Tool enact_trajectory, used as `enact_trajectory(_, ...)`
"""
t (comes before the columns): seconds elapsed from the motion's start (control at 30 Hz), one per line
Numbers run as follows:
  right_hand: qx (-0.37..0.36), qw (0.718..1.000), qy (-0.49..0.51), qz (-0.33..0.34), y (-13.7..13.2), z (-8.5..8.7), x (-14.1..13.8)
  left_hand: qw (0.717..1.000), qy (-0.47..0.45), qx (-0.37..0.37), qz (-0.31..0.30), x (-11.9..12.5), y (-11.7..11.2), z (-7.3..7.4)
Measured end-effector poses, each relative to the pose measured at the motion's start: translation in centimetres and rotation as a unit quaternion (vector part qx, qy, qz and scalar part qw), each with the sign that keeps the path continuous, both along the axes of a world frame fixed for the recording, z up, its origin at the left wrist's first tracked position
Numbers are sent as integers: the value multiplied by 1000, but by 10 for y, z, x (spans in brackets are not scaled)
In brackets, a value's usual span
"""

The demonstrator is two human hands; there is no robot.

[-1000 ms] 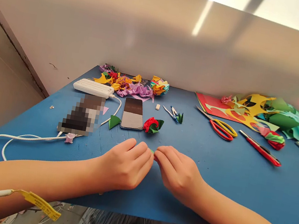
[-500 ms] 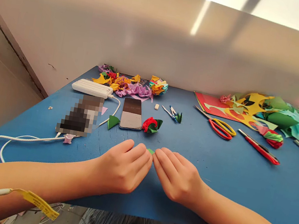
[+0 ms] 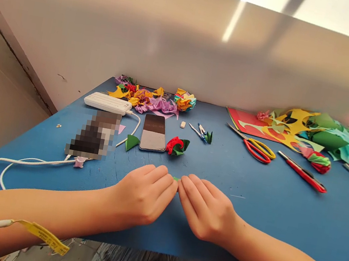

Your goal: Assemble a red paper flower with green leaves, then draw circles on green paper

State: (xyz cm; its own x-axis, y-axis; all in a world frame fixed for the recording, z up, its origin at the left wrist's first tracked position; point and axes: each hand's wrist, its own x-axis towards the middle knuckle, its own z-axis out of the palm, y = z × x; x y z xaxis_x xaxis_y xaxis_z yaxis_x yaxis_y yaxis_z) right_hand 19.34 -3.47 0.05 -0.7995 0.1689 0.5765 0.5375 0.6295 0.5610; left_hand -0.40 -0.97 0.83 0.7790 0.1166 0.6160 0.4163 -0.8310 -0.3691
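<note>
My left hand (image 3: 147, 195) and my right hand (image 3: 206, 208) meet near the front middle of the blue table, fingers closed. Between their fingertips shows a small bit of green paper (image 3: 176, 179); most of it is hidden behind the fingers. Just beyond the hands lies a red and green paper flower (image 3: 177, 146). To its left are a phone (image 3: 154, 133) and a folded dark green paper piece (image 3: 132, 143). A blue-and-white pointed tool (image 3: 199, 132) lies farther back, beside a small cut green paper piece (image 3: 209, 137).
Scissors (image 3: 255, 147) and a red box cutter (image 3: 304, 172) lie to the right. Behind them spread coloured paper sheets and scraps (image 3: 297, 125). Crumpled paper flowers (image 3: 156, 100), a white power bank (image 3: 107, 103) and white cables (image 3: 36, 163) occupy the left. A small white eraser-like block (image 3: 182, 125) sits mid-table.
Both hands stay together with only slight finger shifts. Less of the green paper shows between the fingertips. The other things on the table have not moved.
</note>
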Motion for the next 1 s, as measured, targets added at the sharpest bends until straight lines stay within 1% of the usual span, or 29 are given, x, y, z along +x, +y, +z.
enact_trajectory(0.07, 1, 1000, -2, -5, 0, 1, 0, 1000, 5, 11, 0, -1, 0, 1)
enact_trajectory(0.23, -32, 999, 19, -14, 3, 3, -2, 996, 29, 85, -8, -4, -1, 1)
enact_trajectory(0.3, -38, 999, 25, -10, 3, 3, -3, 995, 27, 96, -15, -4, -1, 0)
enact_trajectory(0.43, -46, 998, 32, -6, 3, 3, -3, 998, 5, 61, -15, -2, 0, -1)
enact_trajectory(0.6, -29, 999, 30, 1, 2, 3, -1, 1000, 1, 8, -6, -1, 2, -1)
enact_trajectory(0.83, 17, 1000, 5, -15, -3, 3, -1, 999, 10, 29, -18, -4, 1, 3)
enact_trajectory(1.0, 19, 999, -10, -27, -4, 3, -1, 999, 9, 35, -21, -4, 1, 3)
